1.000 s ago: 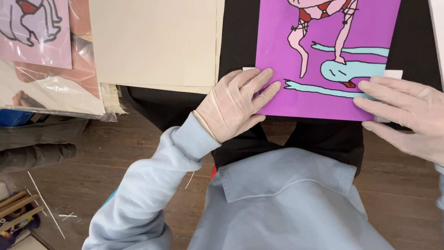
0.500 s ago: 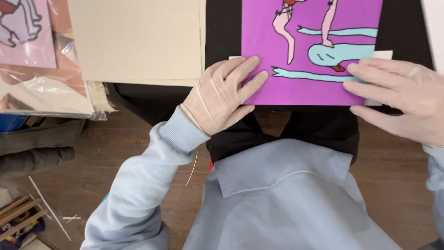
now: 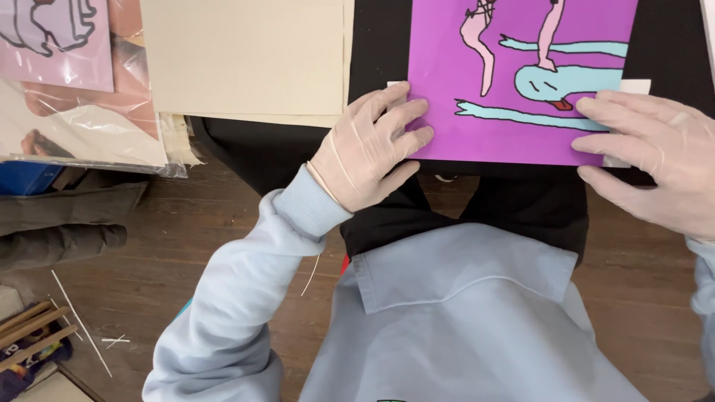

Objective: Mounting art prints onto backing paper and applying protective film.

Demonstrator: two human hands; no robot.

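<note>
2 gloved hands lie open and flat on a purple print: the left hand (image 3: 369,145) presses its lower left corner, the right hand (image 3: 648,149) its lower right. Under the print (image 3: 521,89) sits a black board (image 3: 380,45). Even pressure from both palms, I judge, keeps it square; cream sheets (image 3: 242,56) lie beyond the left hand.

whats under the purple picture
The purple picture lies on a black surface, which shows around its left, right and lower edges. Small white tabs poke out at both sides beneath the left hand and right hand. Anything directly beneath the sheet is covered.
</note>
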